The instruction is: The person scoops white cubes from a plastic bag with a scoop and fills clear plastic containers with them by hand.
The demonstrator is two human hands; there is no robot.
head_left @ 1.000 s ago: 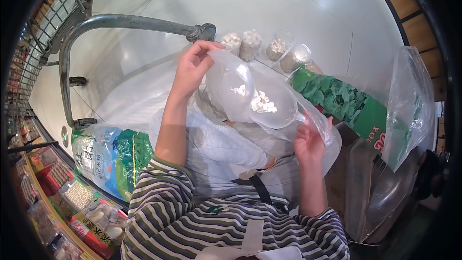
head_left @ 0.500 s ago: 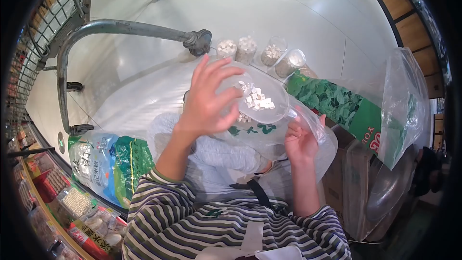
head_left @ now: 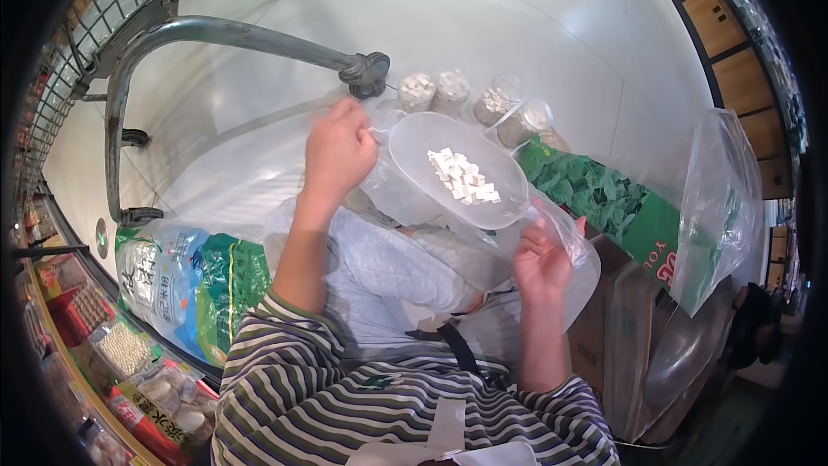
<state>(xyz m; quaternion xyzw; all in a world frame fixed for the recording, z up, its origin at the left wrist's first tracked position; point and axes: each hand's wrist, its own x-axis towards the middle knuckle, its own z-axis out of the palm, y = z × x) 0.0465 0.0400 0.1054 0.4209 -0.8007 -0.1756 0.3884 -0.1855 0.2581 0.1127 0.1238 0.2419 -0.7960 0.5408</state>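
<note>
A translucent plastic scoop [head_left: 412, 151] lies in front of me with a small heap of white cubes [head_left: 461, 177] in it. My right hand [head_left: 542, 261] has its fingers curled round the scoop's handle end, beside a loose fold of clear plastic bag [head_left: 565, 224]. To the left of the scoop, my left hand [head_left: 341, 148] is closed in a fist. Thin clear plastic, which looks like the bag's edge, shows at its fingertips. The bag spreads under the scoop and over my lap.
Several clear jars [head_left: 452, 91] with white cubes on top stand on the floor beyond the scoop. A metal cart frame [head_left: 233, 30] with wheels is at upper left. Green leaf-printed packaging [head_left: 595, 185] lies at right, blue-and-green bags [head_left: 194, 280] at left, beside shelved packets [head_left: 129, 349].
My left hand has moved left, away from above the scoop, and its spread fingers have closed. The scoop's whole bowl now shows. My right hand stays at the handle.
</note>
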